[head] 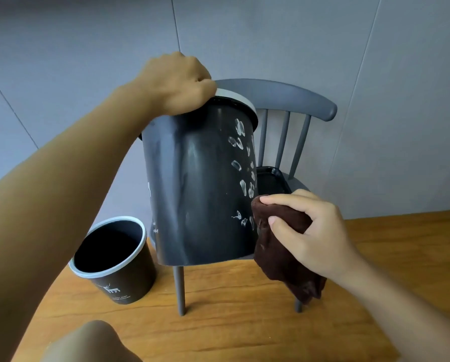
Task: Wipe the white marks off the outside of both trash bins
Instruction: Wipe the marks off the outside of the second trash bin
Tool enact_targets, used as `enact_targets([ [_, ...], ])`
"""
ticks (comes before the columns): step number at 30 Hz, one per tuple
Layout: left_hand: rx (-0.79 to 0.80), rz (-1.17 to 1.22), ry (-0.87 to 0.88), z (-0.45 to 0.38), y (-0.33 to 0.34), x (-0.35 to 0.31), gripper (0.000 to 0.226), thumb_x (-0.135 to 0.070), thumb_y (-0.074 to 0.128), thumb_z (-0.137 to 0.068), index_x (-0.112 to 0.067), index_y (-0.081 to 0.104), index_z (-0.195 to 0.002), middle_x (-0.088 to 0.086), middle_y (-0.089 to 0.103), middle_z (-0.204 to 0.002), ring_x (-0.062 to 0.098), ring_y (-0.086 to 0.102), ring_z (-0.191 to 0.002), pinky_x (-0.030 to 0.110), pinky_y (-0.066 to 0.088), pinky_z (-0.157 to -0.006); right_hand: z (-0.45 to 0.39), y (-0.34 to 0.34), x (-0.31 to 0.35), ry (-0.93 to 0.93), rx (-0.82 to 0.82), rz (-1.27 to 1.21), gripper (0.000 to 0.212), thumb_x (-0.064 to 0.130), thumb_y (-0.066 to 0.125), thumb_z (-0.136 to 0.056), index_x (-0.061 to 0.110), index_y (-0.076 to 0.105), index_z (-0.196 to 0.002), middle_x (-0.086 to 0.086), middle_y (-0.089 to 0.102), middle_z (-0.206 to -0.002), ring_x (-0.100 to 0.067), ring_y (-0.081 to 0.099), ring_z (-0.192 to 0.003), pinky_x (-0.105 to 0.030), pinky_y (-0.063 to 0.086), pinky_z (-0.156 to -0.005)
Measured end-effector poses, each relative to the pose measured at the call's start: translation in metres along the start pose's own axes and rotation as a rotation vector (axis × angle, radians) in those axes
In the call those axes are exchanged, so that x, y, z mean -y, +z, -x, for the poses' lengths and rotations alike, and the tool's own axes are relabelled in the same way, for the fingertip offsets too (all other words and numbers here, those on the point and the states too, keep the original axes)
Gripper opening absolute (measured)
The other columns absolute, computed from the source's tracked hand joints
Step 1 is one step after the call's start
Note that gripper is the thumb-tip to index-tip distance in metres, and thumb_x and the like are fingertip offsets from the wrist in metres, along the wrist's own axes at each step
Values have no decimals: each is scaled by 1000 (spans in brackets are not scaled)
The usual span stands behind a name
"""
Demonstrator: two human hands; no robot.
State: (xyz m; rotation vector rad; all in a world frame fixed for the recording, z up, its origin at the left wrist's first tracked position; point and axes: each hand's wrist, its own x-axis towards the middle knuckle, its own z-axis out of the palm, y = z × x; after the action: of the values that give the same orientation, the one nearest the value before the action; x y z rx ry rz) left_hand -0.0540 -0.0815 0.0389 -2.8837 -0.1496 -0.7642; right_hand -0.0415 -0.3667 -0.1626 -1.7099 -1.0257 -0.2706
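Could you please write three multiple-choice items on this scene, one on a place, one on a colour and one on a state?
1. Where does the second bin stand?
A. on the floor
B. on the chair
C. on a table

2. What colour is the cloth?
A. white
B. brown
C. blue

3. How is the held bin?
A. tilted, with white marks
B. upright and clean
C. lying on the floor

Answers:
1 A: it stands on the wooden floor, left of the chair.
2 B: the right hand grips dark brown fabric.
3 A: the left hand grips its rim and it leans, with marks on its right side.
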Motion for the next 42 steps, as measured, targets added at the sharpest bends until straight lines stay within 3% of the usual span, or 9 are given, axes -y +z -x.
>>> enact_targets([
  [5,-73,-15,38,-1,31,-4,70,-77,33,-89,-13,46,-63,5,50,-62,36,51,-72,37,41,-64,-3,-3,2,50,9,15,33,20,73,-85,34,79,-114,19,74,-102,-8,70,-103,-17,54,-85],
  [13,-293,99,-2,16,38,-7,74,-78,39,-85,-10,31,-57,2,38,-46,29,41,-51,35,37,-51,-39,-37,35,157,75,-58,39,26,57,-77,34,79,-108,20,77,-107,-4,70,-107,-21,57,-85],
  [17,-359,128,47,22,36,-12,70,-74,43,-86,-14,25,-56,0,26,-43,22,31,-45,31,26,-48,-68,-40,48,80,-92,234,48,33,62,-78,35,71,-126,19,70,-116,0,62,-108,-8,47,-89],
  [20,-389,134,73,26,35,-13,68,-72,45,-87,-15,23,-56,0,23,-43,24,29,-45,29,23,-49,-81,-23,50,-12,-128,383,57,30,77,-87,30,55,-140,10,61,-127,-9,56,-113,-20,41,-94],
  [23,-404,150,71,30,34,-12,66,-70,46,-87,-17,22,-56,-1,21,-44,27,27,-47,30,22,-50,-83,-2,46,-77,-110,404,65,33,86,-84,21,59,-141,4,65,-126,-18,61,-113,-25,45,-93],
  [28,-413,177,34,36,32,-9,65,-70,46,-87,-18,21,-55,-1,19,-44,27,26,-49,31,22,-49,-78,9,29,-210,-144,395,66,58,70,-87,20,67,-140,-1,56,-123,-26,57,-110,-43,58,-90],
  [33,-408,185,49,33,33,-11,67,-71,45,-88,-15,27,-56,-2,21,-45,27,28,-48,34,32,-48,-74,25,24,-130,-204,267,55,58,53,-98,27,64,-142,2,54,-130,-23,59,-117,-21,50,-93],
  [36,-411,186,47,32,35,-11,67,-71,44,-88,-14,28,-56,-2,21,-45,26,27,-48,33,31,-48,-79,23,25,-156,-245,267,49,51,59,-96,27,66,-137,1,57,-119,-19,62,-107,-14,52,-85],
  [42,-418,169,32,32,35,-11,68,-72,44,-88,-15,24,-57,0,19,-46,26,25,-50,37,33,-47,-94,15,30,-97,-232,119,48,43,75,-84,30,57,-127,13,65,-114,-2,63,-105,-5,45,-87],
])
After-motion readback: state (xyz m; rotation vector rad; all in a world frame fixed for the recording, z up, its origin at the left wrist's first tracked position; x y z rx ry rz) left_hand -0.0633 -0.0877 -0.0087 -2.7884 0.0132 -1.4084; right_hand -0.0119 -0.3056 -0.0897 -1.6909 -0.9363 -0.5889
